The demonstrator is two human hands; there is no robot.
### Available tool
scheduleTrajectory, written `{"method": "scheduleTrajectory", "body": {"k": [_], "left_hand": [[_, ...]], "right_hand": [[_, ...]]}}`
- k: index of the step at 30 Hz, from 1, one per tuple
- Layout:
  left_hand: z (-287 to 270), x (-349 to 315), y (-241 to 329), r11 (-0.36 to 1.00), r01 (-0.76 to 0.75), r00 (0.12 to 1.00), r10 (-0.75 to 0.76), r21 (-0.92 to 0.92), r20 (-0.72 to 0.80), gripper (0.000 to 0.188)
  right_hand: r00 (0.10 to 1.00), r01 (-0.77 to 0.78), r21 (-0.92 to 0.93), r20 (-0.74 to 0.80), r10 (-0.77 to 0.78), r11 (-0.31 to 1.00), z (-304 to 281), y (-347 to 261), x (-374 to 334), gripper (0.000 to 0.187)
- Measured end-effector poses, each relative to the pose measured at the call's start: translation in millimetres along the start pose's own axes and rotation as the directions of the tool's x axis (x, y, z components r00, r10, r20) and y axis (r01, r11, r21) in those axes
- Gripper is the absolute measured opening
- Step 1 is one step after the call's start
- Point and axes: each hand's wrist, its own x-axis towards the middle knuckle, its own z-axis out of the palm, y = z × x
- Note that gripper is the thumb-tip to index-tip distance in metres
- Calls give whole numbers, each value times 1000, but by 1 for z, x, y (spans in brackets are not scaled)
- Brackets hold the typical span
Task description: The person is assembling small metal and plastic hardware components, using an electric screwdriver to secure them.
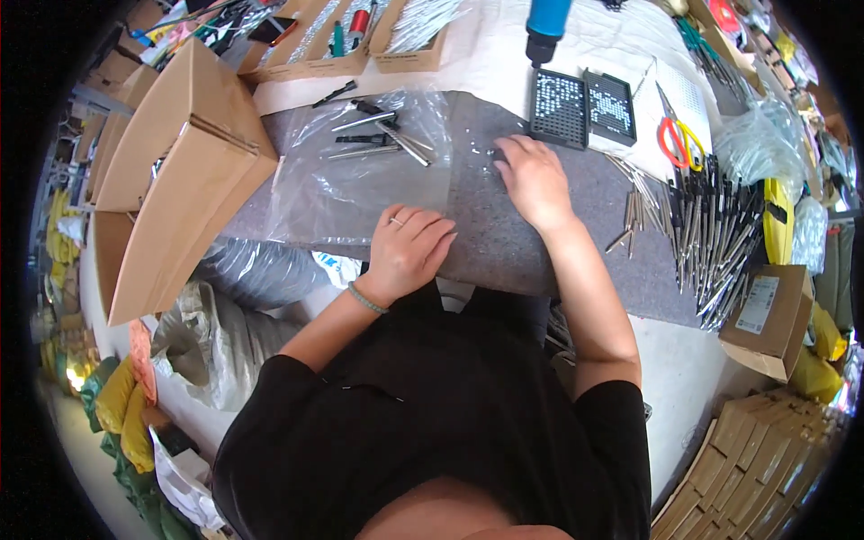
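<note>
My left hand is at the table's near edge, beside the clear plastic bag. Its fingers are curled together, and whatever they may hold is hidden. Farther right, my right hand rests on the grey mat, fingers apart, with nothing seen in them. Tiny shiny pieces lie scattered beside its fingertips. Just beyond that hand is a black perforated tray partly filled with small silvery pieces; a second such tray adjoins it. Several metal rods with black parts lie on the bag.
A blue-and-black power tool hangs above the trays. Scissors with red and yellow handles lie right, beyond a pile of dark metal rods. An open cardboard box stands left, a smaller carton right.
</note>
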Motion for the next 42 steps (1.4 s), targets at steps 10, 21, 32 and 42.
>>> {"method": "scheduleTrajectory", "body": {"k": [10, 21, 32, 42], "left_hand": [[-22, -27, -34, 992, 118, 990, -113, 54, -79, 18], [-16, -30, -49, 987, 145, 982, -135, 70, -134, 21], [-11, -30, -51, 988, 147, 979, -140, 42, -150, 22], [-15, -28, -50, 987, 158, 980, -153, 27, -126, 21]], "right_hand": [[967, -187, 135, 202, 157, 973, 22, 8, 41, 10], [956, -262, -133, -173, 237, 956, -14, 68, 55, 16], [992, 82, -79, 107, -73, 994, 41, -2, 58, 10], [897, -409, -306, -305, 318, 860, -40, 106, 28, 15]]}}
